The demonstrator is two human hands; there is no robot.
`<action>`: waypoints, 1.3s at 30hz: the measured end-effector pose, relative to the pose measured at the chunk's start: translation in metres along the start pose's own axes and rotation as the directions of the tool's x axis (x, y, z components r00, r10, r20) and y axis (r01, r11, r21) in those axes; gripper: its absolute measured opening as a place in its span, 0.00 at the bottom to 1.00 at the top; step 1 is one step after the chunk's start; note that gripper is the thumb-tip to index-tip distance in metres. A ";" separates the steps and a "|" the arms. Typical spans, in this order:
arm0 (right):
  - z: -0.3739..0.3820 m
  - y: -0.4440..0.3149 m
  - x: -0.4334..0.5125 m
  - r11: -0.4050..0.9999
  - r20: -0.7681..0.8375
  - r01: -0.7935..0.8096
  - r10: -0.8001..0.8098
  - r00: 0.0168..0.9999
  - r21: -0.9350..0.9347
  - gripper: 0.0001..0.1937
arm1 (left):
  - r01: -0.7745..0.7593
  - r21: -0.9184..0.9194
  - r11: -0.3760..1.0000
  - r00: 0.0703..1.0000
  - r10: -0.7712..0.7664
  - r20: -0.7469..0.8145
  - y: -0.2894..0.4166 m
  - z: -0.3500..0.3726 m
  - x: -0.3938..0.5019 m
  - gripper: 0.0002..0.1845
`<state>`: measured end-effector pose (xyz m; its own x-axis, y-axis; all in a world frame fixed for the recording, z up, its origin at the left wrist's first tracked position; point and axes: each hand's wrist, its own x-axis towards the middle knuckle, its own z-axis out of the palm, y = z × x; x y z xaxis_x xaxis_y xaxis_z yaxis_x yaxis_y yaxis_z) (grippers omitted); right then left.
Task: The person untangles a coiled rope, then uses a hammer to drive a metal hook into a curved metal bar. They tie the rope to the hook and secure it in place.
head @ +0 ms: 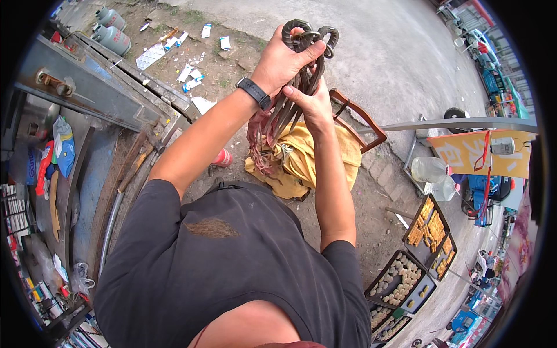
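Raised in front of me, my left hand (280, 61) wears a black wristwatch (254, 92) and grips the upper part of a dark brown bundle of straps or cords (300, 80). Thick loops and metal rings stick out at its top. Just below, my right hand (311, 104) closes around the same bundle, thumb across its front. Faded red, frayed strands (261, 150) hang beneath; whether they join the bundle I cannot tell. Behind and under my hands, yellow cloth (300, 152) is draped over a chair with a brown frame (370, 119).
A metal workbench (100, 165) with a hammer (152, 139) runs along the left. Gas cylinders (112, 39) stand beyond it. Litter (189, 78) lies on the ground. To the right are food trays (396, 278), plastic water jugs (428, 168) and a yellow sign (468, 152) bearing writing.
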<state>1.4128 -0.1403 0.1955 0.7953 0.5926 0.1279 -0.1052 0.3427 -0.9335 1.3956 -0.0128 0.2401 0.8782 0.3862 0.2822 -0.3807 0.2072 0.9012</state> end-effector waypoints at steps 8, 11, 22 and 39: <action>-0.019 0.042 -0.013 0.938 0.019 -0.133 0.134 0.991 0.319 0.27 | -0.018 0.560 0.828 0.961 -0.141 0.239 -0.029 -0.016 0.004 0.44; -0.032 0.056 -0.017 0.821 0.047 -0.172 0.174 0.984 0.545 0.22 | -0.067 0.620 0.782 0.947 -0.145 0.286 -0.032 -0.020 0.007 0.49; -0.060 0.060 -0.038 0.888 -0.020 -0.238 0.267 0.963 0.394 0.22 | -0.283 0.650 0.705 0.869 -0.099 0.486 -0.042 -0.047 -0.012 0.25; 0.003 0.082 -0.149 0.977 -0.390 -0.202 0.212 0.896 0.066 0.25 | -0.059 0.652 0.756 0.941 -0.176 0.289 -0.062 -0.055 -0.168 0.24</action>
<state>1.2841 -0.1981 0.1009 0.9233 0.3189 -0.2141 -0.3033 0.2630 -0.9159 1.2557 -0.0407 0.1191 0.9772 0.0668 0.2017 -0.1506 -0.4520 0.8792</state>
